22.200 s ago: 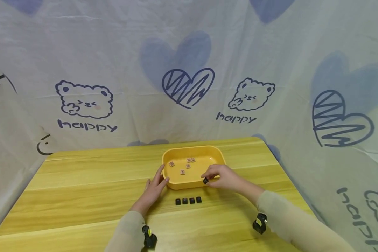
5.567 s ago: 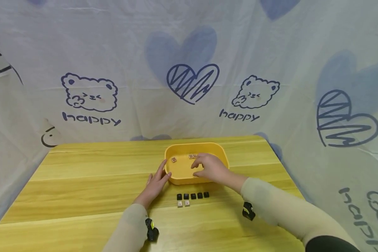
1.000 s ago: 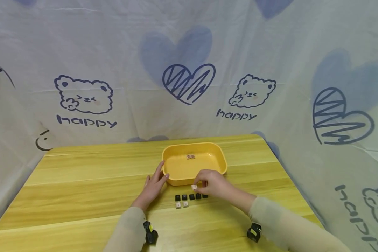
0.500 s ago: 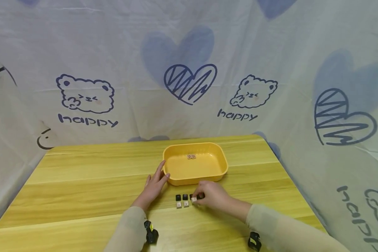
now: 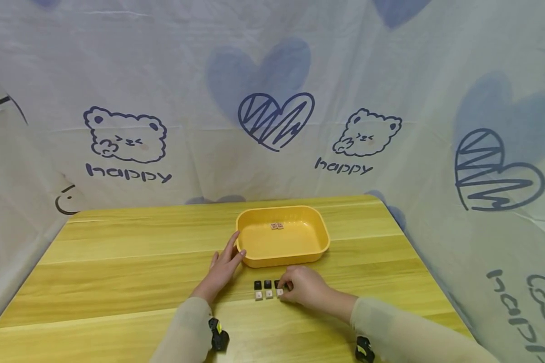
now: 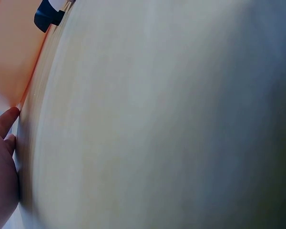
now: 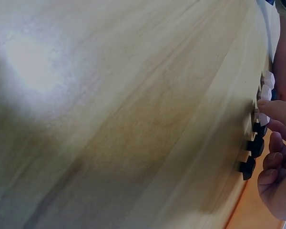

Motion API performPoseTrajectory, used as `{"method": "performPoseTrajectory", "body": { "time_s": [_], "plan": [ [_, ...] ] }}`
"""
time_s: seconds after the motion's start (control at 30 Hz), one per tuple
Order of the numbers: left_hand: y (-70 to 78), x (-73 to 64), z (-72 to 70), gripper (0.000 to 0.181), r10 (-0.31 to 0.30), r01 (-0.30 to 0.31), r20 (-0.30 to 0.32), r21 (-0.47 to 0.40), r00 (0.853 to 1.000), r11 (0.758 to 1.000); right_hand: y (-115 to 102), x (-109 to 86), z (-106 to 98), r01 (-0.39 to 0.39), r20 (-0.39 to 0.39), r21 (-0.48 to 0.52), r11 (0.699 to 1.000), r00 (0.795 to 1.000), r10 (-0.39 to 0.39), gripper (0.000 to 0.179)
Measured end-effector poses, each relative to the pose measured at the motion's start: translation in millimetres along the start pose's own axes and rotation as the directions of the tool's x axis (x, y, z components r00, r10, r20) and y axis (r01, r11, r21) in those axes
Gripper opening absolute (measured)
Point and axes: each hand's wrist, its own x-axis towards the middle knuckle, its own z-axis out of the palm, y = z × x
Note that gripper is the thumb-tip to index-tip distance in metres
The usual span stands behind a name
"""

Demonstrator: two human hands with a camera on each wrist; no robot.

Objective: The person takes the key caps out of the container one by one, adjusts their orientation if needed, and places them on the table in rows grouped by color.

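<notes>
My right hand [image 5: 306, 288] pinches a white keycap [image 5: 279, 292] between thumb and index finger, at the right end of a front row. Two more white keycaps [image 5: 264, 295] lie to its left on the table. Behind them runs a row of black keycaps [image 5: 262, 285], its right part largely hidden by the right hand; the right wrist view shows black keycaps [image 7: 255, 146] beside the fingers. My left hand [image 5: 222, 269] touches the left front corner of a yellow tray [image 5: 283, 261] with extended fingers. In the left wrist view a fingertip [image 6: 10, 116] meets the tray wall.
Two small pale keycaps [image 5: 277, 226] lie side by side near the tray's back wall. The wooden table [image 5: 131, 262] runs back to a white curtain [image 5: 200, 151] printed with hearts and bears.
The right hand has come from the tray's front edge toward me, bringing the white keycap down beside the other two. The left hand stays at the tray.
</notes>
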Motion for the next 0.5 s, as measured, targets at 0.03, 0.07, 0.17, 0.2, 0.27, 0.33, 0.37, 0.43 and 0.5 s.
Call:
{"method": "performPoseTrajectory", "body": {
  "time_s": [0.03, 0.07, 0.17, 0.2, 0.27, 0.33, 0.37, 0.43, 0.5],
  "plan": [
    [-0.1, 0.1, 0.2, 0.064, 0.0, 0.0, 0.0, -0.001, 1.0, 1.0, -0.4, -0.1, 0.0, -0.003, 0.0, 0.001, 1.0, 1.0, 0.003, 0.018],
    [-0.2, 0.3, 0.3, 0.064, 0.001, -0.001, 0.0, 0.0, 1.0, 1.0, -0.5, -0.1, 0.2, -0.007, 0.0, -0.002, 1.0, 1.0, 0.007, 0.018],
    [-0.7, 0.8, 0.6, 0.064, 0.004, -0.004, 0.0, 0.001, 1.0, 1.0, -0.4, 0.4, 0.4, -0.02, 0.004, -0.004, 1.0, 1.0, 0.02, 0.018],
    [-0.7, 1.0, 0.7, 0.064, 0.005, -0.005, -0.001, 0.003, 1.0, 1.0, -0.6, 0.5, 0.0, -0.023, 0.006, -0.006, 1.0, 1.0, 0.023, 0.018],
    [-0.8, 1.4, 0.7, 0.064, 0.005, -0.005, -0.002, 0.004, 1.0, 1.0, -0.5, 1.0, -0.2, -0.026, 0.01, -0.013, 1.0, 1.0, 0.027, 0.019],
    [-0.7, 1.5, 0.6, 0.064, 0.004, -0.004, -0.004, 0.003, 1.0, 1.0, -0.7, 1.4, -0.6, -0.026, 0.012, -0.015, 1.0, 1.0, 0.026, 0.019],
    [-0.7, 1.6, 0.6, 0.064, 0.002, -0.002, -0.005, 0.002, 1.0, 1.0, -0.8, 1.5, -0.8, -0.026, 0.014, -0.015, 1.0, 1.0, 0.026, 0.019],
    [-0.6, 1.5, 0.4, 0.064, -0.001, 0.001, -0.005, -0.001, 1.0, 1.0, -1.2, 1.7, -1.4, -0.026, 0.017, -0.012, 1.0, 1.0, 0.026, 0.019],
    [-0.3, 1.3, 0.0, 0.063, -0.002, 0.002, -0.005, 0.0, 1.0, 1.0, -1.9, 1.8, -2.4, -0.027, 0.022, -0.007, 1.0, 0.999, 0.027, 0.018]
  ]
}}
